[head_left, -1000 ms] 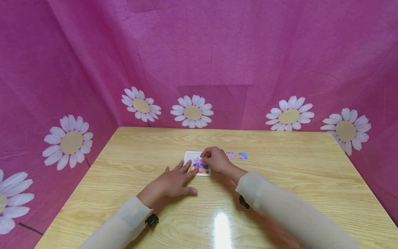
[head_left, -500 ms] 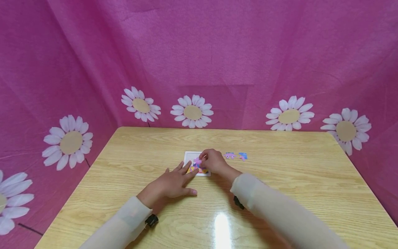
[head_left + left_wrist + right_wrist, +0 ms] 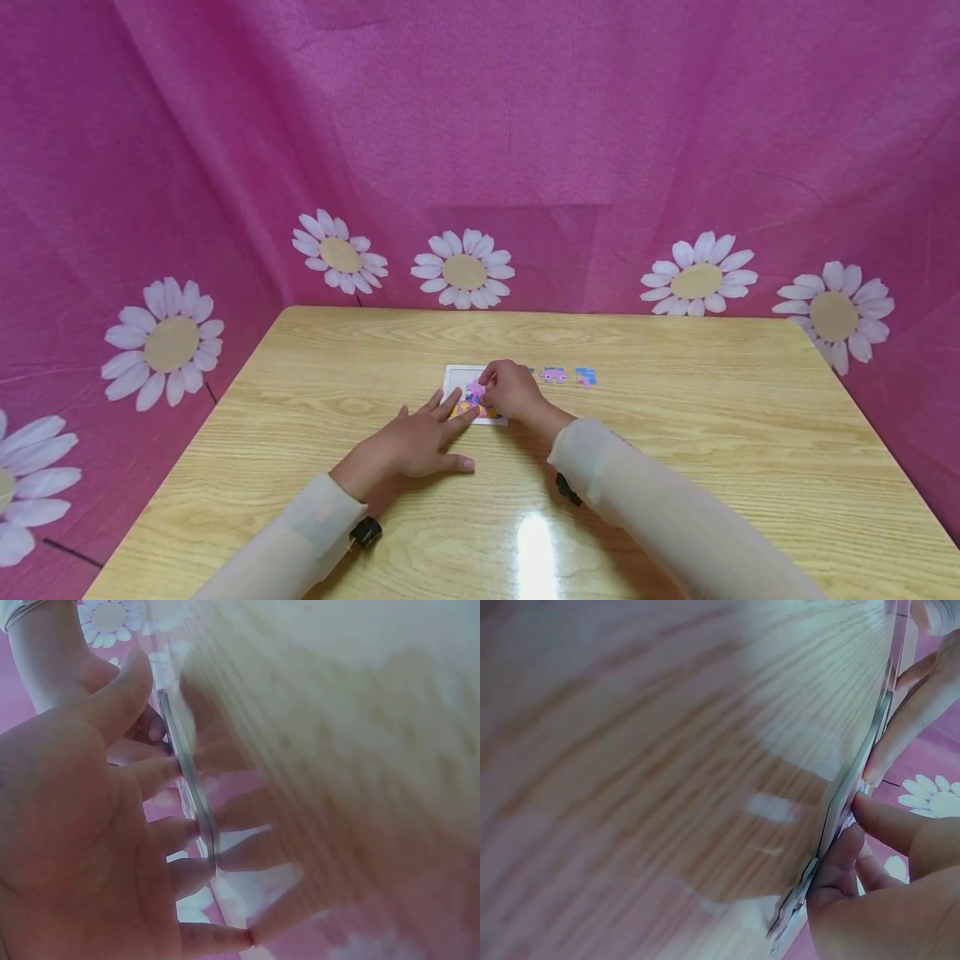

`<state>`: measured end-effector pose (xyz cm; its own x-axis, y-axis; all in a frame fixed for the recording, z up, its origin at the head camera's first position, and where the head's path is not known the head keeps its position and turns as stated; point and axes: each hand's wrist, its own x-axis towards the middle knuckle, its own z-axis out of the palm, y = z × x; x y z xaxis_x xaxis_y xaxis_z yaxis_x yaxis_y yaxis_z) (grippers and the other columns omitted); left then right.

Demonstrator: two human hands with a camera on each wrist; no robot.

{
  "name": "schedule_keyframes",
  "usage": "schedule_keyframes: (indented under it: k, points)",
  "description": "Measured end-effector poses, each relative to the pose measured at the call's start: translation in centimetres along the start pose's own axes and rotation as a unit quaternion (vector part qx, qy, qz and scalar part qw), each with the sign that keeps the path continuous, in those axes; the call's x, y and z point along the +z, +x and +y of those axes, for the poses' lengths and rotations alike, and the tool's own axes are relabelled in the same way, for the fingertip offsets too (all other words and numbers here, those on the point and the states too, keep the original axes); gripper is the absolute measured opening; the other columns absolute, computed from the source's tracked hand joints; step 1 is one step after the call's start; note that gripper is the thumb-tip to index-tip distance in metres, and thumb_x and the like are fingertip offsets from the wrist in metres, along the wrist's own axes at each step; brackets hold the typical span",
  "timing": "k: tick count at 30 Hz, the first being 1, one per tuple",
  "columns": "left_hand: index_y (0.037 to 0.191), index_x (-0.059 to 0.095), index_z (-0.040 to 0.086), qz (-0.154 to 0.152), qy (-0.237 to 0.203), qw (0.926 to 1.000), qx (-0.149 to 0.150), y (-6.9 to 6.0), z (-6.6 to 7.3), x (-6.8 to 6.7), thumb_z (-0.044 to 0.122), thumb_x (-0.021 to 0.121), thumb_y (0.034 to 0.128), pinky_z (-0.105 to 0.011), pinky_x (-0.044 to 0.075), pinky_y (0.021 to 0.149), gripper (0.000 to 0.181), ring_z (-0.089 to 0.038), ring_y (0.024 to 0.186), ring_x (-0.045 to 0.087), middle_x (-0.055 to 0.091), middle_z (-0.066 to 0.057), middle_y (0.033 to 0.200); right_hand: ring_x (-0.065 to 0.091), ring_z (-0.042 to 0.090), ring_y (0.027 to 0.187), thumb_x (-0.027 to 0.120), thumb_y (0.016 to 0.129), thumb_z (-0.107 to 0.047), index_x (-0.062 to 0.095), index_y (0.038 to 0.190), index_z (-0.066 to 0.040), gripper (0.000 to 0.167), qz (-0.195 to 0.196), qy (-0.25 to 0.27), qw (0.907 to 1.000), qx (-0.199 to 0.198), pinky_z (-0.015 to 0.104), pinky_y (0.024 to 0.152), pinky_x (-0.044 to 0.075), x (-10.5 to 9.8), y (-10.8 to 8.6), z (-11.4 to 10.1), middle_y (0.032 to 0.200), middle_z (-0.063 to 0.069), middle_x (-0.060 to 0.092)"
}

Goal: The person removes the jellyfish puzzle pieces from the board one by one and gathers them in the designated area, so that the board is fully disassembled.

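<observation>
The white tray [image 3: 461,372] lies on the bench [image 3: 360,358], pink, yellow and blue pieces [image 3: 476,388] filling its 6 o'clock side, its pale floor showing towards 11. The left hand [image 3: 416,440] lies at 8 o'clock, fingers straight and spread onto the tray. The right hand [image 3: 516,392] bends its fingers over the tray's 3 o'clock side; whether its grip holds a piece I cannot tell. Loose pieces [image 3: 555,376] lie nearby towards 3 o'clock. Both wrist views show the tray edge-on, which the head view does not.
</observation>
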<state>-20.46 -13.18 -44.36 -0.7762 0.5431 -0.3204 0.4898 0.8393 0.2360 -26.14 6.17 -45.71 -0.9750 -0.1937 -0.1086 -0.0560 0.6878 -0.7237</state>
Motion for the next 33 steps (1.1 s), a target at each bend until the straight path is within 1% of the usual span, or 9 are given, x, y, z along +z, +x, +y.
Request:
schedule_keyframes:
  k: [7, 13, 18, 21, 23, 27, 30, 33]
  points:
    - [0.164, 0.028, 0.031, 0.001, 0.003, 1.0000, 0.000, 0.00, 0.02, 0.03, 0.069, 0.057, 0.0944, -0.077, 0.023, 0.112, 0.085, -0.036, 0.159, 0.008, 0.009, -0.006, 0.174, 0.054, 0.013, 0.067, 0.077, 0.086, 0.004, 0.069, 0.099, -0.005, 0.017, 0.007, 0.014, 0.9999, -0.003, 0.023, 0.059, 0.042, 0.10, 0.00, 0.08, 0.080, 0.003, 0.060]
    - [0.164, 0.028, 0.031, 0.001, 0.002, 1.0000, -0.001, -0.03, 0.03, 0.06, 0.069, 0.057, 0.0946, -0.077, 0.022, 0.113, 0.085, -0.036, 0.159, 0.008, 0.009, -0.006, 0.174, 0.053, 0.013, 0.066, 0.076, 0.087, 0.003, 0.070, 0.098, -0.005, 0.015, 0.027, 0.028, 0.9990, -0.022, 0.024, 0.057, 0.042, 0.07, -0.15, 0.17, 0.080, 0.003, 0.061]
    - [0.164, 0.028, 0.030, 0.002, 0.002, 1.0000, 0.003, -0.03, 0.03, 0.04, 0.068, 0.057, 0.0950, -0.077, 0.022, 0.113, 0.084, -0.036, 0.159, 0.007, 0.008, -0.006, 0.174, 0.053, 0.013, 0.068, 0.074, 0.088, 0.003, 0.071, 0.093, -0.006, 0.010, 0.053, 0.024, 0.9978, -0.033, 0.024, 0.061, 0.043, 0.01, -0.27, 0.21, 0.078, 0.002, 0.061]
    - [0.165, 0.028, 0.030, 0.004, 0.003, 1.0000, 0.004, -0.01, -0.03, 0.11, 0.069, 0.057, 0.0950, -0.077, 0.022, 0.113, 0.084, -0.036, 0.159, 0.007, 0.008, -0.006, 0.174, 0.054, 0.013, 0.070, 0.074, 0.089, 0.002, 0.071, 0.091, -0.007, 0.010, 0.062, 0.027, 0.9971, -0.036, 0.025, 0.063, 0.044, 0.07, -0.30, 0.22, 0.077, 0.001, 0.062]
    - [0.165, 0.027, 0.031, 0.004, 0.003, 1.0000, 0.004, 0.01, -0.06, 0.15, 0.069, 0.057, 0.0950, -0.077, 0.021, 0.113, 0.084, -0.035, 0.159, 0.007, 0.007, -0.006, 0.174, 0.054, 0.013, 0.070, 0.075, 0.088, 0.002, 0.071, 0.089, -0.008, 0.011, 0.067, 0.032, 0.9966, -0.036, 0.025, 0.064, 0.044, 0.10, -0.32, 0.18, 0.075, 0.001, 0.062]
    - [0.165, 0.027, 0.032, 0.002, 0.000, 1.0000, 0.001, 0.02, -0.08, 0.21, 0.069, 0.057, 0.0945, -0.076, 0.021, 0.114, 0.085, -0.035, 0.159, 0.006, 0.008, -0.005, 0.174, 0.053, 0.012, 0.066, 0.074, 0.088, 0.003, 0.070, 0.087, -0.008, 0.012, 0.072, 0.046, 0.9958, -0.034, 0.024, 0.060, 0.042, 0.23, -0.32, 0.14, 0.073, 0.001, 0.061]
    - [0.164, 0.027, 0.031, 0.000, -0.001, 1.0000, -0.001, -0.02, 0.00, 0.15, 0.069, 0.057, 0.0945, -0.076, 0.021, 0.114, 0.085, -0.034, 0.159, 0.007, 0.008, -0.005, 0.174, 0.053, 0.012, 0.064, 0.073, 0.088, 0.004, 0.069, 0.088, -0.008, 0.012, 0.070, 0.059, 0.9955, -0.027, 0.023, 0.057, 0.041, 0.36, -0.26, 0.10, 0.073, 0.001, 0.062]
    - [0.164, 0.027, 0.031, -0.002, 0.000, 1.0000, -0.001, -0.09, 0.09, 0.07, 0.068, 0.057, 0.0948, -0.076, 0.021, 0.114, 0.084, -0.034, 0.159, 0.006, 0.008, -0.005, 0.174, 0.054, 0.012, 0.065, 0.072, 0.089, 0.004, 0.068, 0.090, -0.007, 0.012, 0.065, 0.073, 0.9950, -0.018, 0.023, 0.058, 0.042, 0.40, -0.30, 0.06, 0.076, 0.002, 0.063]
